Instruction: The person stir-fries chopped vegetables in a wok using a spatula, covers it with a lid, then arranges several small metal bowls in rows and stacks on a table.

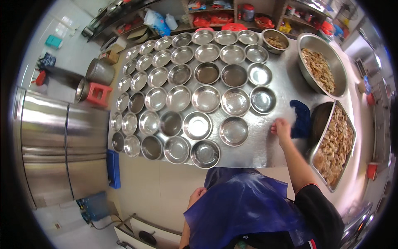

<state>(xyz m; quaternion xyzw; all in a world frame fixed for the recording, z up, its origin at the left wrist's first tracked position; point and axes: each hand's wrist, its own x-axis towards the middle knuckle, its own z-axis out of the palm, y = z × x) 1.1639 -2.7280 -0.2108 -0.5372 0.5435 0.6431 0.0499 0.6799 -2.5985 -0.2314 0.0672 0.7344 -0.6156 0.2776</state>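
My right hand (280,128) hovers over the steel table (258,137), its fingers curled; whether it holds anything cannot be told. Just right of it lies a dark blue cloth (301,119). My left hand (197,194) hangs low beside the blue apron (242,205), partly hidden by it. Rows of round shallow metal dishes (233,130) cover the left and middle of the table. On the right, a rectangular metal tray (317,137) holds a heap of pale brown food pieces (334,143). Similar pieces fill part of a large metal bowl (343,73) and a smaller bowl (270,48) at the back.
A red plastic stool (99,94) and a metal pot (100,71) stand left of the table. Steel cabinet doors (45,124) are at the far left. Behind the table are shelves (211,11) with bags and jars. A blue bin (113,169) stands by the table's left front corner.
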